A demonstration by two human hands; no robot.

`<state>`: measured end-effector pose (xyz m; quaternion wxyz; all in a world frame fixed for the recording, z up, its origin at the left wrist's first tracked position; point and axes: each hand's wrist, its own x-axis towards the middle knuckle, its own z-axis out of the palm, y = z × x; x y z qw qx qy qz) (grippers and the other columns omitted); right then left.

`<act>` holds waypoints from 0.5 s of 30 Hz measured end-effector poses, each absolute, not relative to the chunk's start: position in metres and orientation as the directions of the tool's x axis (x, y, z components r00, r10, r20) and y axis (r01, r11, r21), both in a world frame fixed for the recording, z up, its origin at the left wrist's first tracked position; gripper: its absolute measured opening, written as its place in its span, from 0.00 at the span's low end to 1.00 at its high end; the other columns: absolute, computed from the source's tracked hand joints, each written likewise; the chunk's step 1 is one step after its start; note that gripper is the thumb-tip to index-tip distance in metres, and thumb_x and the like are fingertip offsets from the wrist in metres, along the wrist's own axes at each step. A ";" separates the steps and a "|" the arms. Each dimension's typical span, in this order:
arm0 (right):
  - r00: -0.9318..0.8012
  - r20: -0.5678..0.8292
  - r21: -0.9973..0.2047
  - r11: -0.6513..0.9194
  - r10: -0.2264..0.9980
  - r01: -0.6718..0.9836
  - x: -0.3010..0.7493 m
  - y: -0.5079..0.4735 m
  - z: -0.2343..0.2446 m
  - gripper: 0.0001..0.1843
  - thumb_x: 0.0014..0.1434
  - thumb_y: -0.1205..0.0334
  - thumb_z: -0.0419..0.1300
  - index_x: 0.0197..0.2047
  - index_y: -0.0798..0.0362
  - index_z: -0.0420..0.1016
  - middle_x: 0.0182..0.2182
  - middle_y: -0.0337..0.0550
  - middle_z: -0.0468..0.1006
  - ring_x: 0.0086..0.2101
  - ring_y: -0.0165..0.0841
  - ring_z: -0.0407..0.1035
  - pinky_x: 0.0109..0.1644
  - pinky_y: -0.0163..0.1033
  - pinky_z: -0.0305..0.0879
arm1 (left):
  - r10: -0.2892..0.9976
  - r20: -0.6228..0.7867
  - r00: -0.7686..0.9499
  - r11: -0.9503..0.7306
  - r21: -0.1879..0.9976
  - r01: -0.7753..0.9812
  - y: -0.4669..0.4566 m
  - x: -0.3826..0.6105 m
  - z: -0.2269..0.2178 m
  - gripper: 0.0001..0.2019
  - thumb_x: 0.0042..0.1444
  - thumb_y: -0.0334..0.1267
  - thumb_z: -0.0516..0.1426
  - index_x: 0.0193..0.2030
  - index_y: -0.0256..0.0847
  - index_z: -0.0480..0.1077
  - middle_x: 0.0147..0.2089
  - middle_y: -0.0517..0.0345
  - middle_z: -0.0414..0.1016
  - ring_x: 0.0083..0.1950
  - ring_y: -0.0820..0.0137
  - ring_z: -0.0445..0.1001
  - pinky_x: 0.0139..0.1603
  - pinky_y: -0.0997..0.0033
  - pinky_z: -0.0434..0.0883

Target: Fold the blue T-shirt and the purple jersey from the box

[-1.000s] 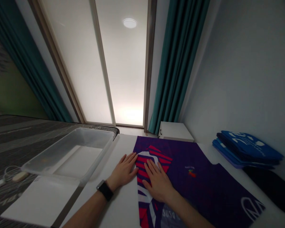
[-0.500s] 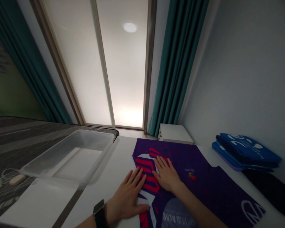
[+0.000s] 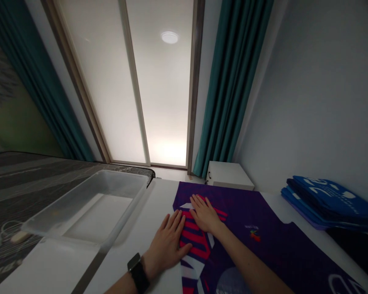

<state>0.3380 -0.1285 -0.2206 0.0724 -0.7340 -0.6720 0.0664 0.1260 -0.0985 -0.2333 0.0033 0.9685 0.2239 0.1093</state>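
A purple shirt [image 3: 239, 208] with red and white printing lies spread on the white table [image 3: 159, 196]. My left hand [image 3: 168, 241], with a dark watch [image 3: 138, 269] on the wrist, rests at the shirt's left edge, partly on the table, fingers stretched out. Farther up, my right hand [image 3: 204, 214] lies flat on the red and white print, its fingers extended and holding nothing. My right forearm crosses the shirt and hides part of it. The shirt's near end runs out of view at the bottom.
Left of the shirt stands a clear plastic bin [image 3: 110, 228] holding something flat and white. Folded blue garments [image 3: 334, 200] are stacked at the right by the wall, beside a black cloth [image 3: 358, 249]. A white cabinet [image 3: 230, 175] stands beyond the table's far edge.
My right hand has slid left and slightly away across the print. My left hand has shifted slightly toward the shirt's left edge. The view has moved a little.
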 end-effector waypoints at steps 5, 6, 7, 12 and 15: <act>0.197 -0.030 -0.178 -0.199 0.980 0.964 0.364 -0.125 -0.223 0.34 0.68 0.49 0.35 0.72 0.55 0.45 0.71 0.45 0.45 0.69 0.36 0.37 0.70 0.53 0.31 | 0.442 0.199 0.874 -0.897 0.082 0.435 -0.100 0.126 -0.231 0.40 0.62 0.63 0.46 0.73 0.40 0.46 0.74 0.45 0.47 0.74 0.55 0.46 0.71 0.49 0.49; 0.199 -0.027 -0.175 -0.201 0.980 0.964 0.367 -0.124 -0.223 0.34 0.68 0.49 0.35 0.72 0.55 0.45 0.71 0.45 0.45 0.69 0.36 0.37 0.70 0.53 0.31 | 0.445 0.200 0.873 -0.896 0.088 0.436 -0.100 0.126 -0.231 0.40 0.62 0.63 0.46 0.73 0.40 0.46 0.74 0.45 0.47 0.74 0.55 0.46 0.71 0.49 0.49; 0.203 -0.025 -0.171 -0.204 0.979 0.964 0.368 -0.124 -0.222 0.34 0.68 0.49 0.35 0.72 0.56 0.46 0.71 0.45 0.46 0.69 0.36 0.38 0.70 0.53 0.32 | 0.446 0.199 0.873 -0.895 0.092 0.437 -0.101 0.126 -0.231 0.40 0.62 0.63 0.46 0.73 0.41 0.45 0.74 0.45 0.47 0.74 0.55 0.46 0.71 0.49 0.49; 0.193 0.069 -0.135 -0.183 0.979 0.974 0.350 -0.135 -0.215 0.34 0.69 0.52 0.36 0.72 0.61 0.47 0.71 0.49 0.46 0.69 0.37 0.35 0.71 0.52 0.26 | 0.453 0.230 0.862 -0.891 0.163 0.424 -0.100 0.125 -0.229 0.37 0.65 0.58 0.46 0.74 0.41 0.42 0.74 0.48 0.46 0.74 0.57 0.47 0.72 0.50 0.49; 0.122 0.105 -0.146 -0.106 0.987 0.984 0.330 -0.155 -0.211 0.33 0.69 0.52 0.37 0.71 0.60 0.48 0.71 0.48 0.47 0.69 0.37 0.37 0.71 0.52 0.26 | 0.524 0.297 0.798 -0.847 0.282 0.451 -0.085 0.123 -0.226 0.30 0.69 0.49 0.44 0.73 0.41 0.44 0.73 0.49 0.51 0.73 0.61 0.51 0.71 0.53 0.52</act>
